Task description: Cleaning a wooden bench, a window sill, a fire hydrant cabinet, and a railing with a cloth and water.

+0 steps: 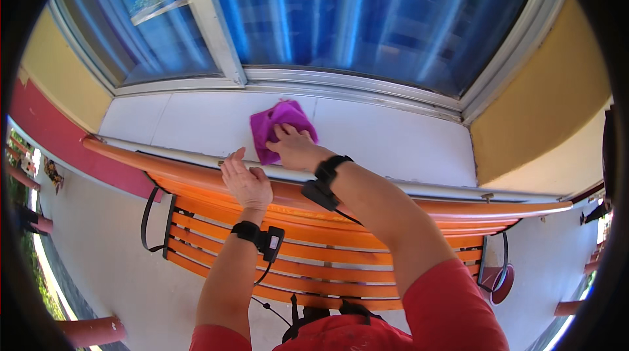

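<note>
A crumpled purple cloth [284,117] lies on the white tiled window sill [383,137]. My right hand [296,148] is on its lower right part, fingers bent and pressing into the fabric. To the left, my left hand [247,183] is at the orange top rail [162,165] of a slatted bench, with its fingers raised and nothing in it. Whether its palm rests on the rail cannot be told. Each wrist wears a black strap with a small cabled device, the right one [320,194] just over the rail.
Behind the sill stands a sliding window [344,22] with a pale metal frame and blue curtains. The bench's orange slats [334,267] lie between me and the sill. A dark red bucket [503,284] stands by the bench's right end. Yellow walls [545,90] flank the window.
</note>
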`<state>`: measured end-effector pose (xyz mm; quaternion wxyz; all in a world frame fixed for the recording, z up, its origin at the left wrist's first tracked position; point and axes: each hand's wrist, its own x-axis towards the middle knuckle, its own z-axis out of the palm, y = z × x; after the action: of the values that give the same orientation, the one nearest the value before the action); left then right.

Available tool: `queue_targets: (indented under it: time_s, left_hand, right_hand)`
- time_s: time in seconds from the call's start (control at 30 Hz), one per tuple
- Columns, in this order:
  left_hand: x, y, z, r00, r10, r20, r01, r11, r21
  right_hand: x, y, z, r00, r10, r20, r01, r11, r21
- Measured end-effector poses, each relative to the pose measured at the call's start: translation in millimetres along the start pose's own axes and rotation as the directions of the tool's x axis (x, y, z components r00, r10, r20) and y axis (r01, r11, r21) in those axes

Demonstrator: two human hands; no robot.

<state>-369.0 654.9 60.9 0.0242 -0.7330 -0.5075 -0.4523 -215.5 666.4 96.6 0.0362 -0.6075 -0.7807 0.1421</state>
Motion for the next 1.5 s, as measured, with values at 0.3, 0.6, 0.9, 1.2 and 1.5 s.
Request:
queue_targets:
  time_s: [0.3,0.6,0.9,1.2,1.5]
  left_hand:
    - [-1.3,-10.0,-2.4,0.999,-0.013,0.035,0.015,0.999,-0.035]
    - [1.4,-2.9,-5.0,1.000,0.018,0.003,-0.018,0.990,-0.141]
    - [-4.4,-9.2,-0.1,0.997,0.075,0.032,-0.065,0.968,-0.243]
    - [-1.8,-17.6,0.8,0.999,0.054,-0.008,-0.054,0.960,-0.274]
    - [-3.1,-16.1,-2.1,0.995,0.074,-0.060,-0.087,0.964,-0.253]
  right_hand:
    - [-26.1,48.5,19.6,0.992,-0.084,-0.096,0.089,0.995,0.045]
    - [-139.7,142.8,-12.5,0.938,0.332,-0.097,-0.336,0.941,-0.028]
    - [67.2,53.9,-2.5,0.995,-0.095,0.021,0.097,0.987,-0.130]
    - [193.3,-44.8,0.0,0.799,-0.592,0.109,0.578,0.805,0.134]
    - [86.9,-12.7,10.0,0.753,-0.658,0.021,0.643,0.742,0.189]
